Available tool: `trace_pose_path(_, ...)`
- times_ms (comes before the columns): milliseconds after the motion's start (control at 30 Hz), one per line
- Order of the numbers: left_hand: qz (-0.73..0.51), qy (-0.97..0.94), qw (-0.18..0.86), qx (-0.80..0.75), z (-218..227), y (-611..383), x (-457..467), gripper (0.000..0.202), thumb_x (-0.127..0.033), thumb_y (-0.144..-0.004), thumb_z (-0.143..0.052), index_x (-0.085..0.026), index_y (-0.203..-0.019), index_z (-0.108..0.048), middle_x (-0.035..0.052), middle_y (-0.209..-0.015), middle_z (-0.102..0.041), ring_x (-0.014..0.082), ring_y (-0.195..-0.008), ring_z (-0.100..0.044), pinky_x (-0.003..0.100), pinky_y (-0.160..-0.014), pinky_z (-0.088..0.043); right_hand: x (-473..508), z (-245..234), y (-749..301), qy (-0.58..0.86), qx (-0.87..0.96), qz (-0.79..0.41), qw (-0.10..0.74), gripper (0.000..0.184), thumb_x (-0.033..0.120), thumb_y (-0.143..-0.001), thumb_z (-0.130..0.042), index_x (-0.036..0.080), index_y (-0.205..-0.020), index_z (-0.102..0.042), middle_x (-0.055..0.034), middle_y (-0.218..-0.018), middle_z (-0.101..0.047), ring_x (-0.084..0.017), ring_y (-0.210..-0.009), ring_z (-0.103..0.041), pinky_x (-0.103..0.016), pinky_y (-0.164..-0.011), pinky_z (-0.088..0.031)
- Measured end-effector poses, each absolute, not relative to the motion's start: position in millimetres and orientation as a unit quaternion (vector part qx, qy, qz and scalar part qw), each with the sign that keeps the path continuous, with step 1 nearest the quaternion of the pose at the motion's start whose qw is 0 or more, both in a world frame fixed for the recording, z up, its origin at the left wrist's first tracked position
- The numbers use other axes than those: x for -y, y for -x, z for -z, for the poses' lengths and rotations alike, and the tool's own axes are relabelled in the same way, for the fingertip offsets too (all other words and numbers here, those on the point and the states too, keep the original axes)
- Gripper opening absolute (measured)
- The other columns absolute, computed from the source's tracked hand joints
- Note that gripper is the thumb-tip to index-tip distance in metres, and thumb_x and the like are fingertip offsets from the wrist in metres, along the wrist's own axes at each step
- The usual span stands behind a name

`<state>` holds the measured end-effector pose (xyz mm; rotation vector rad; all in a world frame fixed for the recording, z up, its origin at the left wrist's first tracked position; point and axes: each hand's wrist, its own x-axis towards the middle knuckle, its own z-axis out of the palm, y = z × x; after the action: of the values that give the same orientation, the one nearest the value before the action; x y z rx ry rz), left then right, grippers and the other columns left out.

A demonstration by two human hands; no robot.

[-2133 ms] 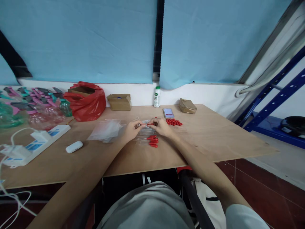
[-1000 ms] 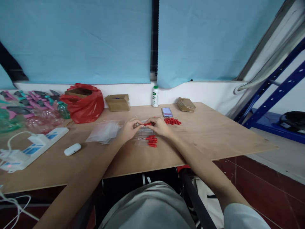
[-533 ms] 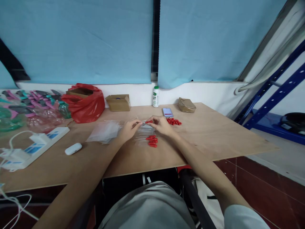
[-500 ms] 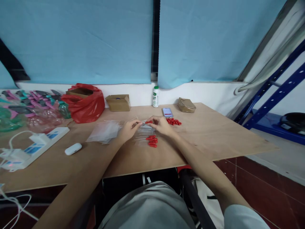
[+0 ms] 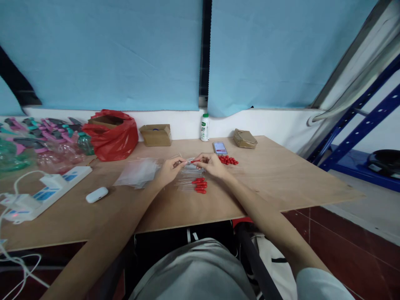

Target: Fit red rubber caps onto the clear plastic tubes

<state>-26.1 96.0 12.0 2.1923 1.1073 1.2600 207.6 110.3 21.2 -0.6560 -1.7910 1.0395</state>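
Note:
My left hand (image 5: 171, 168) pinches the end of a thin clear tube, mostly hidden by the fingers. Opposite it, my right hand (image 5: 212, 165) grips a small red rubber bulb (image 5: 195, 161), which meets the tube between the two hands. Below them lie several clear tubes (image 5: 193, 170) side by side on the table. Nearer to me are several droppers (image 5: 200, 186), clear tubes with red bulbs on their right ends. Loose red bulbs (image 5: 229, 160) sit in a pile just right of my right hand.
Clear plastic bags (image 5: 137, 171) lie left of my left hand. A phone (image 5: 220, 148), a white bottle (image 5: 204, 127), a cardboard box (image 5: 155, 135) and a brown package (image 5: 245, 138) stand behind. Farther left are a red bag (image 5: 112, 139), spray bottles (image 5: 59, 146), a power strip (image 5: 75, 177) and a white case (image 5: 96, 194).
Both hands stay almost in place, still holding the tube and red bulb together. The fingers have shifted only slightly, and the whole view has moved a little.

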Motion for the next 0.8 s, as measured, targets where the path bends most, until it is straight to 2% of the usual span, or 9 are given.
trace_pose_path(167, -0.444, -0.781, 0.214, -0.384, -10.9, 26.9, -96.8, 0.033, -0.047, -0.097, -0.061, -0.018, -0.097, -0.077, 0.0038, -0.091, -0.074, 0.0178, -0.082, -0.061, 0.028, -0.073, -0.043, -108.3, -19.4, -207.2, 0.268, 0.720, -0.437, 0.468, 0.033, 0.043, -0.078, -0.083, 0.013, -0.090, -0.074, -0.0037, -0.073, -0.073, -0.015, -0.064, -0.067, -0.026, -0.065, -0.055)
trace_pose_path(400, -0.434, -0.778, 0.228, -0.392, -14.1, 23.7, -91.9, 0.034, -0.048, -0.096, -0.061, -0.017, -0.095, -0.076, 0.0027, -0.086, -0.072, 0.0152, -0.072, -0.056, 0.027, -0.066, -0.041, -105.1, -18.7, -204.8, 0.263, 0.715, -0.449, 0.467, 0.033, 0.044, -0.077, -0.084, 0.014, -0.086, -0.074, -0.0051, -0.075, -0.075, -0.017, -0.066, -0.070, -0.028, -0.067, -0.058)
trace_pose_path(633, -0.459, -0.763, 0.244, -0.384, -10.0, 21.7, -95.0, 0.034, -0.048, -0.095, -0.061, -0.017, -0.095, -0.074, 0.0012, -0.080, -0.068, 0.0142, -0.070, -0.054, 0.026, -0.065, -0.040, -104.7, -22.4, -201.4, 0.246, 0.701, -0.452, 0.494, 0.037, 0.045, -0.073, -0.086, 0.014, -0.088, -0.074, -0.0057, -0.078, -0.076, -0.018, -0.068, -0.071, -0.030, -0.071, -0.061)
trace_pose_path(800, -0.458, -0.761, 0.255, -0.382, -12.0, 18.8, -91.7, 0.033, -0.048, -0.095, -0.062, -0.017, -0.092, -0.071, 0.0007, -0.078, -0.066, 0.0139, -0.068, -0.053, 0.026, -0.065, -0.040, -103.7, -23.1, -202.1, 0.255, 0.709, -0.444, 0.485, 0.038, 0.047, -0.073, -0.086, 0.014, -0.088, -0.074, -0.0062, -0.078, -0.076, -0.017, -0.069, -0.071, -0.030, -0.071, -0.060)
